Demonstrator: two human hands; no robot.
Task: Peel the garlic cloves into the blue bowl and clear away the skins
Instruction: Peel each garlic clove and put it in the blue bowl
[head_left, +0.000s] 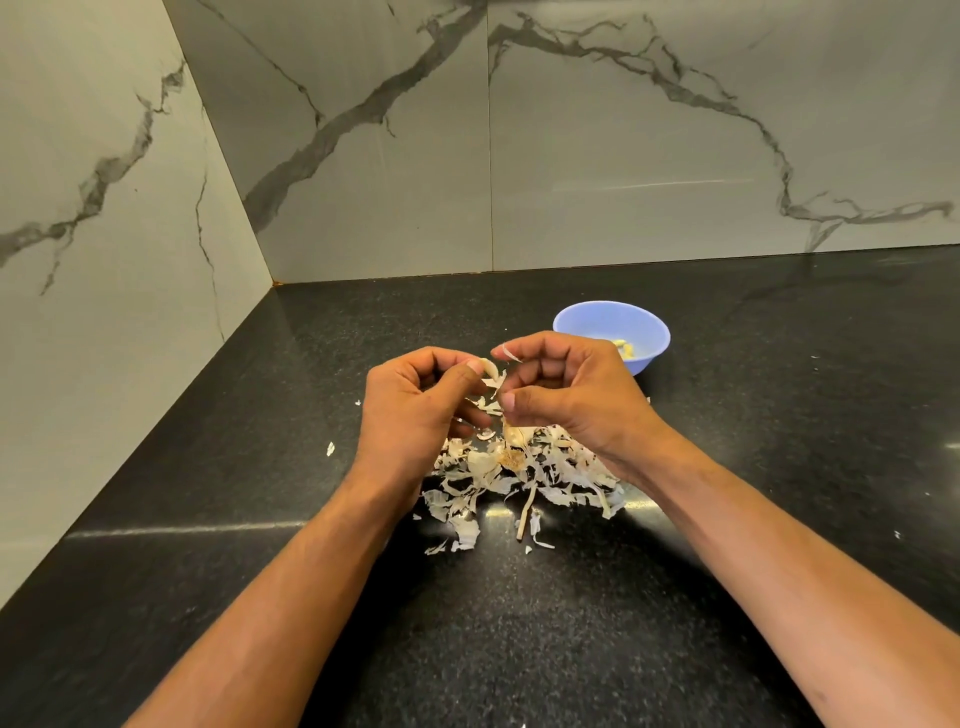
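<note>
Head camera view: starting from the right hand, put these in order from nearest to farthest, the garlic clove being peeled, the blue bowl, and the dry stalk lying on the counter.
From the right hand:
1. Garlic clove: at its fingertips, also held by the left hand.
2. Blue bowl: just behind the hand, partly hidden by it.
3. Dry stalk: nearer the camera, at the front edge of the pile of skins.

A heap of papery white garlic skins lies on the black speckled stone table, in its middle. Above the heap, the left hand and the right hand meet, a pale garlic clove between them. The round blue plastic bowl stands behind the right hand, peeled yellowish cloves in it. Grey-veined marble walls rise behind and left of the table.
</note>
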